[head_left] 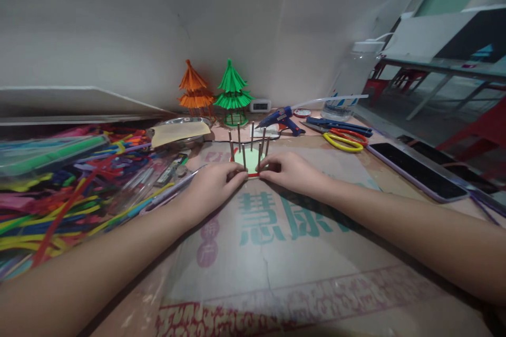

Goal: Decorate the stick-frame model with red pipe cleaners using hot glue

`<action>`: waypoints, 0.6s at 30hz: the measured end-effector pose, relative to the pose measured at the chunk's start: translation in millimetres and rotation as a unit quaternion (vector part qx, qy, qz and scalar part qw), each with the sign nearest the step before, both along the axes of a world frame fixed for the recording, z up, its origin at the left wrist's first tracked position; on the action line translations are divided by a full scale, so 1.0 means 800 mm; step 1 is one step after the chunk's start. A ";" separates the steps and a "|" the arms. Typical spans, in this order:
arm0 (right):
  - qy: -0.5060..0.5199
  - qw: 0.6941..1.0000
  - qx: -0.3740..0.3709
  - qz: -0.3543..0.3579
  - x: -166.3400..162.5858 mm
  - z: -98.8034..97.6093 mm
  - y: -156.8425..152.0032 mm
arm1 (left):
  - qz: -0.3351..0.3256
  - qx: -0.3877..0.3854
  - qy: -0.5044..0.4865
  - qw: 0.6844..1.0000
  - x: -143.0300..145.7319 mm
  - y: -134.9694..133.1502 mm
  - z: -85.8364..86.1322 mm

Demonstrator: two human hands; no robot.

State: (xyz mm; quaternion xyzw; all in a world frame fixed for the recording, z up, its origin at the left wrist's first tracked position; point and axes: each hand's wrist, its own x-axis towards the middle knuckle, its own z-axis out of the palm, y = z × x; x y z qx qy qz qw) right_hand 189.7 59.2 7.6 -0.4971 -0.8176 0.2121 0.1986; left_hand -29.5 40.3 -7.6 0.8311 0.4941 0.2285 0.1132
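Observation:
A small light-green base [248, 160] lies on the printed cardboard, with several thin brown posts [244, 157] standing upright around it. A red strip, which looks like a pipe cleaner [253, 175], runs along the base's near edge and shows again at its left side. My left hand [215, 181] pinches at the near left of this edge, thumb and fingers together. From the right, my right hand [290, 172] pinches the same edge, its fingertips close to a front post. The fingertips partly cover the strip.
Behind stand an orange pagoda model [193, 89] and a green one [234, 92]. A blue glue gun [281, 118], scissors [343, 139], a phone [417, 171] and a plastic jug [348, 81] are at the right. Many coloured pipe cleaners [79, 195] cover the left.

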 end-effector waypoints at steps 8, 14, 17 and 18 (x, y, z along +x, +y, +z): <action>0.022 1.000 -0.007 -0.010 -0.001 -0.006 0.004 | 0.003 0.001 -0.002 1.000 -0.001 0.001 -0.002; -0.009 0.999 0.031 -0.004 -0.001 -0.008 0.002 | -0.004 0.003 0.000 1.000 0.000 0.001 0.000; -0.010 0.999 0.040 -0.006 -0.001 -0.008 0.000 | -0.004 0.005 0.006 1.000 0.000 0.000 0.001; -0.008 0.999 0.039 -0.006 0.000 -0.009 -0.002 | -0.004 0.006 0.007 1.000 -0.001 0.000 0.002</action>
